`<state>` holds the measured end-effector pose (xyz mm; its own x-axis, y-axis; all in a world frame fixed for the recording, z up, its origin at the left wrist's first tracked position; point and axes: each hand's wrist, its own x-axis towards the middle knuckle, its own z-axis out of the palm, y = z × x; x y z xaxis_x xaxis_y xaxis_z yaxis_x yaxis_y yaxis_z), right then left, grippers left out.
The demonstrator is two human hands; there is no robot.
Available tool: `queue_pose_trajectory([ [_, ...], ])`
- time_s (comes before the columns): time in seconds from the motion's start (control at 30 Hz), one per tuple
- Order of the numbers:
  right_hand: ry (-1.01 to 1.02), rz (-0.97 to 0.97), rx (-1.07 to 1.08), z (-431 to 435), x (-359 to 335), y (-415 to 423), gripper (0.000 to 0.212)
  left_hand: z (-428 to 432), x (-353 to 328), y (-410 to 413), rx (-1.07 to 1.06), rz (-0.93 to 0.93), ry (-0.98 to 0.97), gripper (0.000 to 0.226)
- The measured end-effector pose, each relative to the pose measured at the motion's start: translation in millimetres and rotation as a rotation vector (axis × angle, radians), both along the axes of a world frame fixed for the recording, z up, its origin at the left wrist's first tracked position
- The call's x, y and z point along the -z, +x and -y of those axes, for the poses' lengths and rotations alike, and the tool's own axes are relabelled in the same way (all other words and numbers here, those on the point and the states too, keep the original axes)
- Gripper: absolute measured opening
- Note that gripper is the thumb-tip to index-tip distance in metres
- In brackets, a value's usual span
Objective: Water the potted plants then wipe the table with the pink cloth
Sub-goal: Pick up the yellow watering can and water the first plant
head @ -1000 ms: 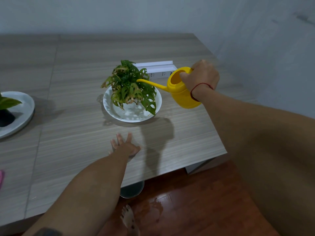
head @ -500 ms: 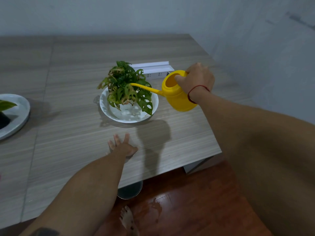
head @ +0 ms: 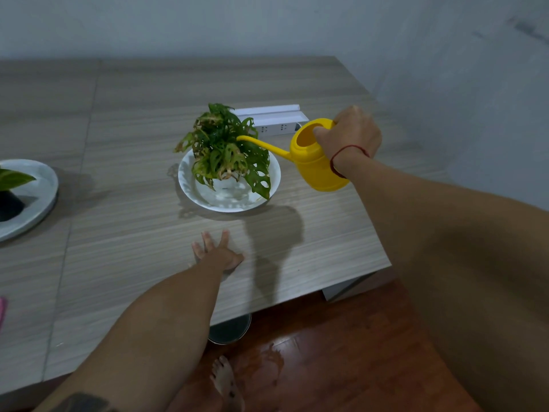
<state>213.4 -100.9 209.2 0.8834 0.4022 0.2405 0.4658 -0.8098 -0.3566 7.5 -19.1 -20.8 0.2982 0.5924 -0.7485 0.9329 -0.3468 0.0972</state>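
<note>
A green holey-leaved plant (head: pixel 225 150) stands in a white dish (head: pixel 190 185) mid-table. My right hand (head: pixel 350 135) is shut on the handle of a yellow watering can (head: pixel 315 162), held above the table right of the dish; its long spout reaches into the leaves. My left hand (head: pixel 217 254) lies flat on the table in front of the dish, fingers spread, holding nothing. A second plant with a dark pot (head: pixel 12 185) sits in a grey dish (head: pixel 44 188) at the left edge. A sliver of pink cloth (head: pixel 2 307) shows at the far left.
A white power strip box (head: pixel 273 120) lies behind the plant. The wooden table (head: pixel 118 233) ends at a corner near my right arm. Below are a reddish floor with a wet patch (head: pixel 267 370), a round table base (head: pixel 230 328) and my bare foot (head: pixel 227 382).
The can and my right hand stay over the plant, tilted about the same. The view shifted slightly; the left hand stays flat on the table.
</note>
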Motion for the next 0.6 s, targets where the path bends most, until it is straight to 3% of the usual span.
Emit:
queue_pose_trajectory([
  [0.6,0.115,-0.132,0.017,0.6,18.7,-9.9,0.038,-1.8,5.3,-0.6,0.036,0.001,0.025,0.089],
])
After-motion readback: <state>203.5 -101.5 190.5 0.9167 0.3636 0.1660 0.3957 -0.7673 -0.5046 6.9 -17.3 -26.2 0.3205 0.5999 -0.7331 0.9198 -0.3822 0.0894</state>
